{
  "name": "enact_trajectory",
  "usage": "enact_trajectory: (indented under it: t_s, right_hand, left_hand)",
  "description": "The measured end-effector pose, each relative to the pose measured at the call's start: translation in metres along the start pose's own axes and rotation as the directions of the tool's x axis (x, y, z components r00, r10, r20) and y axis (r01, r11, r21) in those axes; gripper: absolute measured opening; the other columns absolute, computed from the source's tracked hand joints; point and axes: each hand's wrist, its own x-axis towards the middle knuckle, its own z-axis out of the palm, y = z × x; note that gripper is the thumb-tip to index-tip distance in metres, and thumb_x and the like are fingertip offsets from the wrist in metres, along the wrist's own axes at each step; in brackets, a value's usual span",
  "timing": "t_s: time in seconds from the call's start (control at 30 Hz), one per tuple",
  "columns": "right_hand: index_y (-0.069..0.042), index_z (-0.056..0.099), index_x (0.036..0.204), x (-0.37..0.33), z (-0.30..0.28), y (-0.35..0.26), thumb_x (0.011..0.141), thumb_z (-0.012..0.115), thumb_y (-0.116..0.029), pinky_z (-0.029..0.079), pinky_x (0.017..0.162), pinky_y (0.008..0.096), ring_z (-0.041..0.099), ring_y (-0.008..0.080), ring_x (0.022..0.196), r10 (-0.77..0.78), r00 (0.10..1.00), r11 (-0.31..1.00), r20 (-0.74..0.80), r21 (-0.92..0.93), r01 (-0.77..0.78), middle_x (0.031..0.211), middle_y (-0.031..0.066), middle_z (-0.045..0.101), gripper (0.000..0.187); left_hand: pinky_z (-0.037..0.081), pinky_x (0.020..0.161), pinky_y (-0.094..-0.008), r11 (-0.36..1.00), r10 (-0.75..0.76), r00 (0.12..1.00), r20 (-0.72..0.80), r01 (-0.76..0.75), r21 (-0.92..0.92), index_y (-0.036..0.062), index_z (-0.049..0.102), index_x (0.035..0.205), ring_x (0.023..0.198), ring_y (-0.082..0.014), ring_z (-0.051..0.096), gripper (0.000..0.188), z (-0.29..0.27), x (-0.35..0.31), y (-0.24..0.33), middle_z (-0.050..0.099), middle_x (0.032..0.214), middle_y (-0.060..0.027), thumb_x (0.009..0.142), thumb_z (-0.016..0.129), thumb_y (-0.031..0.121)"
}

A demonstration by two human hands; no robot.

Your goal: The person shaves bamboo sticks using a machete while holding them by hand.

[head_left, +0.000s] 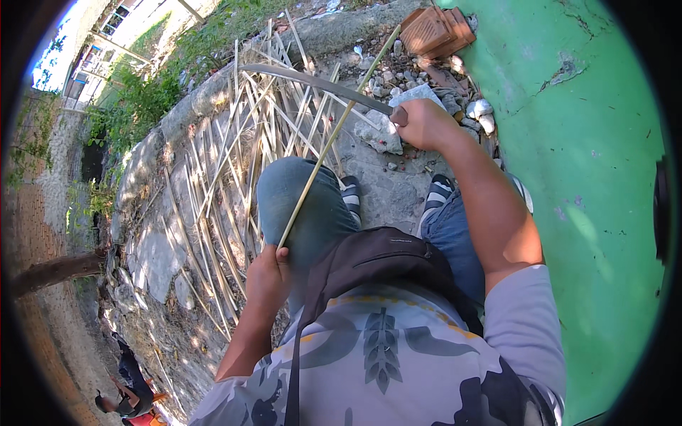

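My right hand is closed round the handle of a long machete, whose slightly curved blade points to the left. My left hand grips the near end of a long, thin bamboo strip. The strip slants up and to the right over my left knee, and its far end reaches toward the roof tiles. The machete's blade crosses the strip a short way left of the handle; whether the two touch I cannot tell. Many pale split strips lie in a loose heap beyond and beside my left leg.
Clay roof tiles and broken stones lie ahead. A green painted floor runs along the right. A stone border curves at the left, near a log. Another person sits at the lower left.
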Motion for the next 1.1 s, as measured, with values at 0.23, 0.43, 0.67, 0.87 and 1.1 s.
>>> enact_trajectory:
  t_s: [0.23,0.43,0.67,0.87,1.1]
  right_hand:
    - [-0.012,0.075,0.095,-0.02,-0.003,-0.044,0.079,0.07,-0.015,0.055,0.079,0.0455,0.07,0.037,0.09,-0.084,0.982,0.983,0.17,-0.148,0.11,0.092,0.017,0.073,0.017]
    - [-0.014,0.074,0.093,-0.01,0.002,-0.01,0.078,0.069,-0.014,0.055,0.077,0.0454,0.07,0.0365,0.088,0.037,0.994,0.998,0.101,-0.063,-0.031,0.089,0.0152,0.073,0.015]
    - [-0.014,0.072,0.09,-0.025,0.0,-0.049,0.081,0.069,-0.017,0.053,0.075,0.0475,0.069,0.0383,0.084,-0.187,0.978,0.961,0.094,-0.191,0.202,0.086,0.016,0.072,0.01]
    - [-0.02,0.076,0.097,-0.002,-0.001,-0.012,0.081,0.068,-0.018,0.056,0.082,0.0445,0.072,0.0336,0.092,0.052,0.998,0.982,0.027,-0.185,-0.046,0.096,0.0118,0.074,0.018]
    - [-0.013,0.073,0.091,-0.017,0.006,-0.045,0.081,0.067,-0.021,0.054,0.077,0.0499,0.069,0.0396,0.086,-0.185,0.976,0.961,0.117,-0.187,0.205,0.085,0.0177,0.071,0.014]
  left_hand:
    - [0.042,0.06,-0.0562,0.999,0.041,0.997,-0.065,-0.041,-0.01,0.0003,0.052,0.088,0.068,-0.0517,0.058,0.04,-0.001,-0.006,-0.002,0.057,0.07,-0.0271,0.109,0.044,0.034]
    - [0.042,0.061,-0.057,0.999,0.043,0.998,-0.04,-0.043,0.019,0.0002,0.051,0.09,0.072,-0.0524,0.058,0.039,0.0,-0.005,0.0,0.057,0.074,-0.0281,0.109,0.044,0.034]
    - [0.042,0.063,-0.0575,0.999,0.034,0.999,-0.04,-0.034,-0.015,-0.0005,0.051,0.094,0.073,-0.0533,0.058,0.039,0.002,-0.008,-0.01,0.058,0.076,-0.0287,0.109,0.044,0.035]
    - [0.045,0.065,-0.0582,0.999,0.038,0.999,0.002,-0.038,-0.036,-0.0004,0.052,0.094,0.077,-0.0542,0.06,0.043,-0.004,0.001,-0.001,0.061,0.079,-0.0298,0.108,0.046,0.04]
    - [0.046,0.066,-0.0581,0.999,-0.009,1.0,0.007,0.01,-0.035,0.0003,0.052,0.095,0.078,-0.0542,0.061,0.042,-0.002,-0.005,-0.009,0.063,0.081,-0.0301,0.107,0.047,0.04]
